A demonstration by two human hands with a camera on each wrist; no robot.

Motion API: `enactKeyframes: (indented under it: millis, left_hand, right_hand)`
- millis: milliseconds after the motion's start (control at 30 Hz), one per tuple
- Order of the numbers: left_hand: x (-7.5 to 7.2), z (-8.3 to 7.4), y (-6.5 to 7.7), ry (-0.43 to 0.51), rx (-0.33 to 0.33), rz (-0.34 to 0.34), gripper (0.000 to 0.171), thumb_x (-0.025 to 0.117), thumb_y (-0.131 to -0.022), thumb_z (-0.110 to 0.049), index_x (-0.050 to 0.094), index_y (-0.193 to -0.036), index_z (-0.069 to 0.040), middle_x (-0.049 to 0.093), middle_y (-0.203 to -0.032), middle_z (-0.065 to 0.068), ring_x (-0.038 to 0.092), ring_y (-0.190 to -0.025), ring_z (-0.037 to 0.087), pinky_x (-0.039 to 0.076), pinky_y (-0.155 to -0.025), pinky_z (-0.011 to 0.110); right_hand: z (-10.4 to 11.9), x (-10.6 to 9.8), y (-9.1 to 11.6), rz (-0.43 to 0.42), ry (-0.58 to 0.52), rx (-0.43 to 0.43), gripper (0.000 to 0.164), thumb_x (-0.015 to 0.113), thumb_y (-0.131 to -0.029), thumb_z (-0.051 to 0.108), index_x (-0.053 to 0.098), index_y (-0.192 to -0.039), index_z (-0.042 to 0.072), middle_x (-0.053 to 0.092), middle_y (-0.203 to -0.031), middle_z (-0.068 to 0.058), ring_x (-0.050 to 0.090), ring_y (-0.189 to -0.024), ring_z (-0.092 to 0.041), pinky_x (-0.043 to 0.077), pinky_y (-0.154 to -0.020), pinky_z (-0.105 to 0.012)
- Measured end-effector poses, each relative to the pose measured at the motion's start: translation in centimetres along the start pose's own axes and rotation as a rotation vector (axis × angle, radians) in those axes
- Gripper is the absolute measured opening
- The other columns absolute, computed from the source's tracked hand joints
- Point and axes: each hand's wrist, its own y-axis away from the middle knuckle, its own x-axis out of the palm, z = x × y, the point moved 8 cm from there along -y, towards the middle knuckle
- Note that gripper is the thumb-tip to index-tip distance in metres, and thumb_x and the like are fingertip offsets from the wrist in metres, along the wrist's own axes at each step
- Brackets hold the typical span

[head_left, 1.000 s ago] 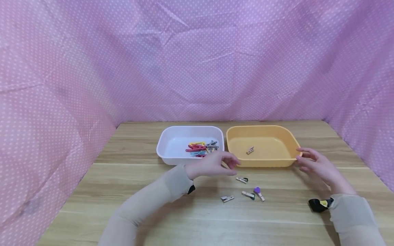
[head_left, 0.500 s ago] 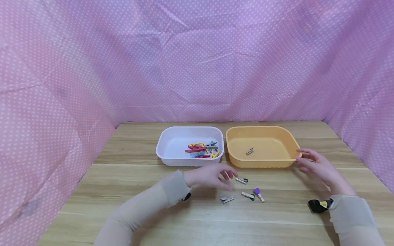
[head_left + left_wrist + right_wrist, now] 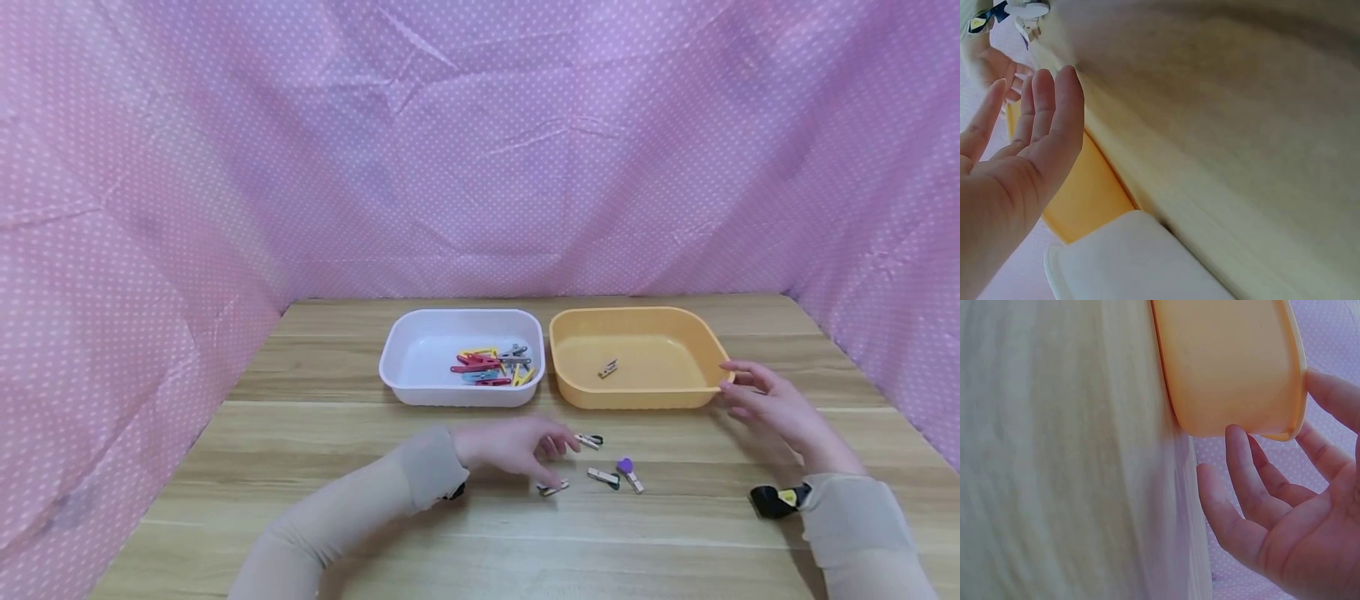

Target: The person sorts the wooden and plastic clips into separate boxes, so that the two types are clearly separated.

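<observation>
My left hand (image 3: 517,448) reaches low over the table with fingers loosely extended. Its thumb tip overlaps a small wooden clothespin (image 3: 558,486), while its fingertips come up to another with a dark ornament (image 3: 591,441). In the left wrist view, nothing lies between the fingers of that hand (image 3: 1029,150). On the right, my right hand (image 3: 776,408) holds the corner of a yellow-orange plastic basin (image 3: 645,400); the right wrist view has its bent fingers against the wall and rim. One wooden clothespin (image 3: 607,368) lies inside this basin.
A white basin (image 3: 450,395) with several coloured plastic clothespins (image 3: 480,365) stands left of the yellow one. Right of my left hand lie clothespins with a dark green ornament (image 3: 603,477) and a purple heart (image 3: 626,466). Pink dotted cloth (image 3: 480,167) hangs behind the table.
My left hand has moved from the front of the basins down toward the clothespins on the table, its thumb reaching the nearest one. The right hand stays at the basin corner.
</observation>
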Motion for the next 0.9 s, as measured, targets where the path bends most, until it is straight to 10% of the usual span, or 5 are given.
enactKeyframes:
  millis: [900]
  left_hand:
    - [1.9, -0.3, -0.6, -0.160, -0.028, 0.118, 0.032, 0.078, -0.078, -0.012, 0.066, -0.108, -0.014, 0.054, -0.085, -0.008, 0.050, -0.076, 0.001, 0.044, -0.072, 0.011]
  right_hand:
    - [0.2, 0.1, 0.1, 0.000, -0.007, -0.019, 0.029, 0.055, -0.096, 0.013, 0.054, -0.113, 0.035, 0.051, -0.097, 0.019, 0.061, -0.083, 0.001, 0.054, -0.071, -0.018]
